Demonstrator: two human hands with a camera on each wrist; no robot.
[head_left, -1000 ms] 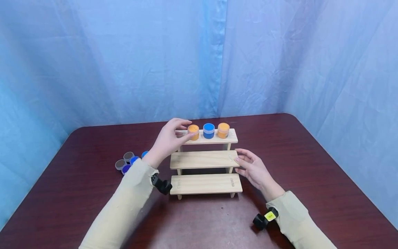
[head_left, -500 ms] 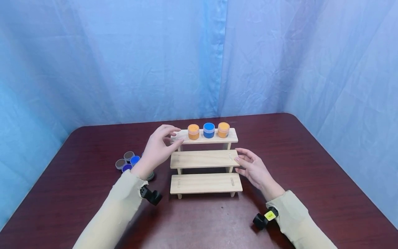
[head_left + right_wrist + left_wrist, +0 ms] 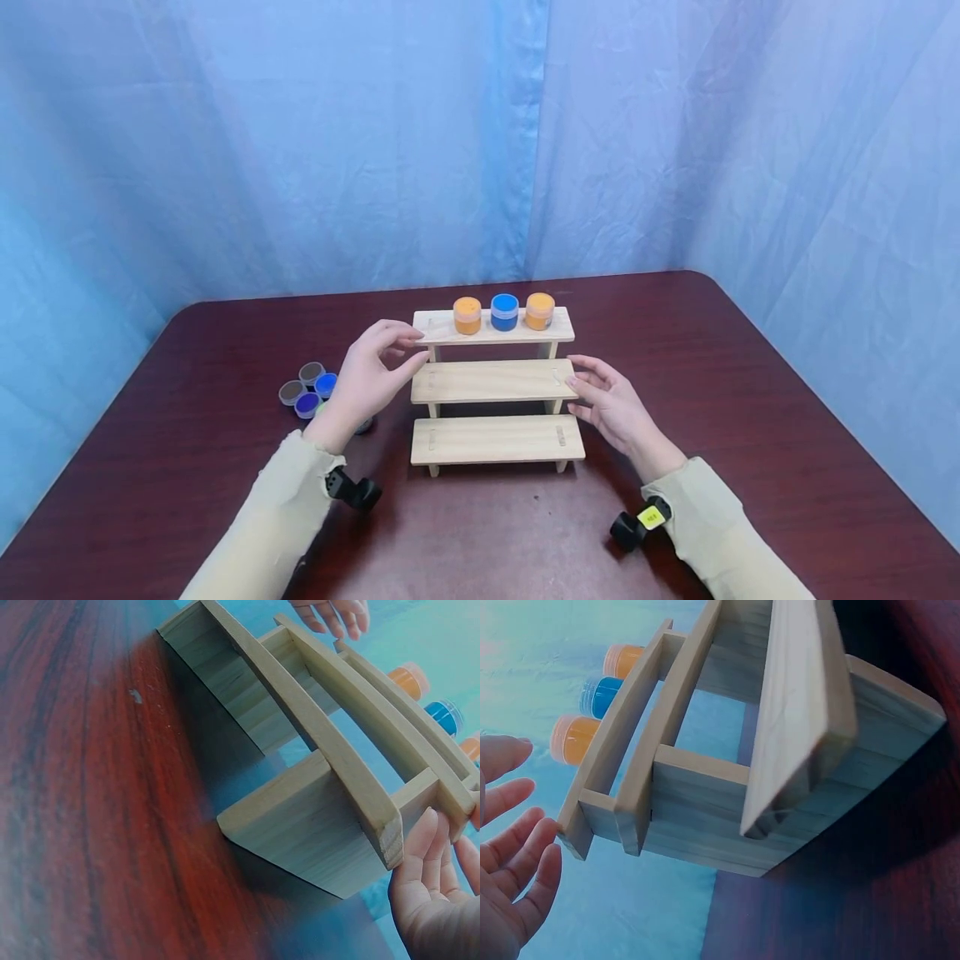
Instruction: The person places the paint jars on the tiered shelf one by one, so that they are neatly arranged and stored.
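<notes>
A three-tier wooden display stand (image 3: pixel 495 381) stands on the table. Along its top shelf sit an orange paint pot (image 3: pixel 467 317), a blue paint pot (image 3: pixel 505 312) and a second orange paint pot (image 3: pixel 539 312). My left hand (image 3: pixel 369 375) is beside the stand's left end, holding nothing, its fingers relaxed and apart; in the left wrist view its fingertips (image 3: pixel 544 825) come right up to the top shelf's end. At the opposite end, my right hand (image 3: pixel 609 406) grips the middle shelf, thumb at the shelf's edge and fingers (image 3: pixel 427 847) against the wood below.
Left of the stand, several paint pots cluster on the dark red table (image 3: pixel 187 433), among them a brown one (image 3: pixel 292 392) and a purple-blue one (image 3: pixel 307 405). My left forearm partly covers that group. A blue curtain (image 3: pixel 360 150) hangs behind the table.
My left hand has let go of the left orange paint pot on the top shelf and drawn back left and down. The right hand has stayed at the stand.
</notes>
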